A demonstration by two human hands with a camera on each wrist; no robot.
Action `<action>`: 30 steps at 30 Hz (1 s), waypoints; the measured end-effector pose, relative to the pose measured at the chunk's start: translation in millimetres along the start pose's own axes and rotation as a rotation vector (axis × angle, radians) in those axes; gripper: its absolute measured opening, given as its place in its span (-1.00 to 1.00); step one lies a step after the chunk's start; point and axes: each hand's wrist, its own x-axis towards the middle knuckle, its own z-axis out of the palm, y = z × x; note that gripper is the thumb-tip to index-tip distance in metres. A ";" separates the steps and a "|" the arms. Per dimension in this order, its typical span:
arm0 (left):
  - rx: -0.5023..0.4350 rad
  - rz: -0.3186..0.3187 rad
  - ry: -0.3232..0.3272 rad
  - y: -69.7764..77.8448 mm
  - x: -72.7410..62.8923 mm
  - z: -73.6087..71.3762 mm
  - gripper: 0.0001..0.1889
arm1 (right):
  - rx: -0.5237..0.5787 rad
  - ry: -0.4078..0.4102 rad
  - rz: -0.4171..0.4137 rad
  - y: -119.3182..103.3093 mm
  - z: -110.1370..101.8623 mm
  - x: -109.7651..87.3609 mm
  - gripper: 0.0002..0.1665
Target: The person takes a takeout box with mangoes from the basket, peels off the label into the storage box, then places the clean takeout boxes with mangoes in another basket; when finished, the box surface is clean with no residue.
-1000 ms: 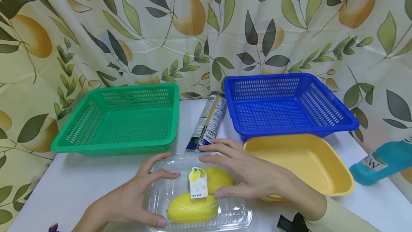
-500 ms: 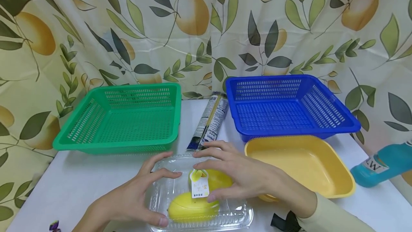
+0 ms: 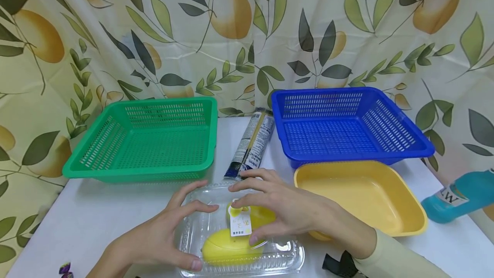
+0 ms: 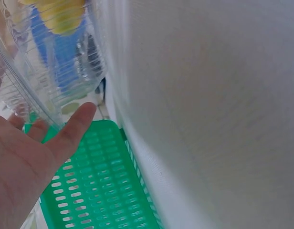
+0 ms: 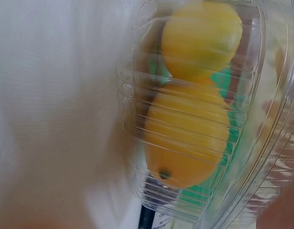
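Observation:
A clear plastic clamshell box lies on the white table before me. Two yellow fruits, which look like mangoes, show through it; the nearer mango lies on its side, and the farther mango is partly covered by my right hand in the head view. A white tag with a yellow fruit picture sits over them. My left hand spreads along the box's left side, thumb at the near edge. My right hand reaches over the lid from the right, fingers apart; their exact contact is unclear.
Behind the box stand a green basket and a blue basket, with printed packets between them. A yellow tray is at right, beside a teal bottle. A small purple item lies near left.
My right hand has shifted slightly left over the lid, and its fingers now overlap the tag's top. My left hand and the box keep nearly the same place.

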 end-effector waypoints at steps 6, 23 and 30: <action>0.003 -0.011 -0.003 1.0 0.5 -1.3 -0.12 | 0.041 -0.016 0.036 -0.4 -0.4 1.6 -0.48; 0.005 0.017 0.008 -0.1 0.1 0.0 -0.12 | -0.240 0.068 -0.251 -6.5 0.0 3.8 -0.86; 0.006 -0.006 0.010 -0.1 0.0 0.4 -0.13 | -0.248 0.007 -0.232 -10.7 -1.3 -1.2 -0.85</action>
